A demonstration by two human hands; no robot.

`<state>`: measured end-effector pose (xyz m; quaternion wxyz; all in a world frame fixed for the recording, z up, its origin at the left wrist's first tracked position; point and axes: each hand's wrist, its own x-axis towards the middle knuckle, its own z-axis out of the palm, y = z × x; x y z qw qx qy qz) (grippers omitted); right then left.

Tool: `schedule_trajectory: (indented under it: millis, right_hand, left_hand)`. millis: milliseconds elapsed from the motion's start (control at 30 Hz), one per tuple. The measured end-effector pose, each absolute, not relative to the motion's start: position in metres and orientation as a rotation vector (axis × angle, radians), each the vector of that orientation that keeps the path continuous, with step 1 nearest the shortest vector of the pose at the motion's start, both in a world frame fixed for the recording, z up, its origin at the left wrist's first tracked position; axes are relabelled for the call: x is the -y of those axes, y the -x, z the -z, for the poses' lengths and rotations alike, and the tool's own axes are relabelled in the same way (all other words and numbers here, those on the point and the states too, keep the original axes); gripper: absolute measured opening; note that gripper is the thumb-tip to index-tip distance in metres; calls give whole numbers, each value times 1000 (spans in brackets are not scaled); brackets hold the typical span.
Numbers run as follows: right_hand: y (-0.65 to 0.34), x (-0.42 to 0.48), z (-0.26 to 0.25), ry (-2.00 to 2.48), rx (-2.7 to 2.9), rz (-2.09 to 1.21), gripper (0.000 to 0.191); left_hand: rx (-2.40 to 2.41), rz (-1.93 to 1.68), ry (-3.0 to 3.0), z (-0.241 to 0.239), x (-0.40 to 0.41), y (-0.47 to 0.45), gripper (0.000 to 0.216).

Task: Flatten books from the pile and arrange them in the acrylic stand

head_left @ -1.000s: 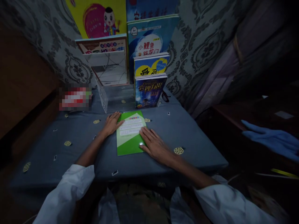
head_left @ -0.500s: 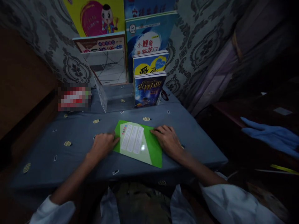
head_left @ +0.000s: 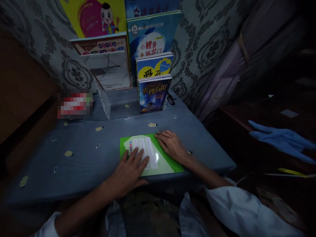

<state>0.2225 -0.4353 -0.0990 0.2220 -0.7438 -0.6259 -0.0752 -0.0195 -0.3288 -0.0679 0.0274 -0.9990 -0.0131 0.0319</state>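
Observation:
A green book [head_left: 164, 163] with pale panels of printed text lies flat near the front edge of the cloth-covered table. Across its lower left part rests my left hand [head_left: 130, 169], open, fingers spread over the text and thumb towards the front edge. My right hand [head_left: 171, 144] is laid on the book's upper right side, its fingers stretched out and close together near the far edge. Part of the printed text is hidden under my left fingers.
Behind the book stands a clear acrylic rack [head_left: 105, 102] holding several upright books, a dark blue one [head_left: 153, 95] at the front right. A blurred red packet [head_left: 75, 104] sits at the table's left. Dark glasses [head_left: 171, 98] lie beside the rack. Off to the right is a blue glove [head_left: 281, 136].
My left hand has moved from the book's left edge onto its lower left face and spread out. The book has turned so its front edge lies nearly level. My right hand stays on it.

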Motion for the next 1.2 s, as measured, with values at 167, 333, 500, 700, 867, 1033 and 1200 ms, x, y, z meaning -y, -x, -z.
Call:
schedule_trajectory:
  millis: [167, 333, 500, 700, 867, 1033, 1200]
  right_hand:
    - [-209, 443, 95, 2023, 1732, 217, 35]
    - [-177, 461, 91, 2008, 1777, 168, 40]
    - [-149, 476, 85, 1959, 1769, -14, 46]
    - [-140, 462, 55, 1614, 1465, -672, 54]
    - [-133, 435, 52, 1184, 1012, -1098, 64]
    - [-141, 425, 74, 1064, 543, -1131, 63]
    - [-166, 432, 92, 1174, 565, -1138, 61]
  left_hand:
    - [38, -196, 3047, 68, 331, 22, 85]
    - [132, -289, 2957, 72, 338, 37, 69]
    - [77, -426, 2986, 44, 326, 62, 58]
    - [82, -143, 3048, -45, 303, 51, 34]
    - [50, 152, 2923, -66, 302, -1, 35]
    - [-79, 124, 2976, -21, 304, -44, 44]
    - [254, 30, 3056, 44, 302, -25, 55]
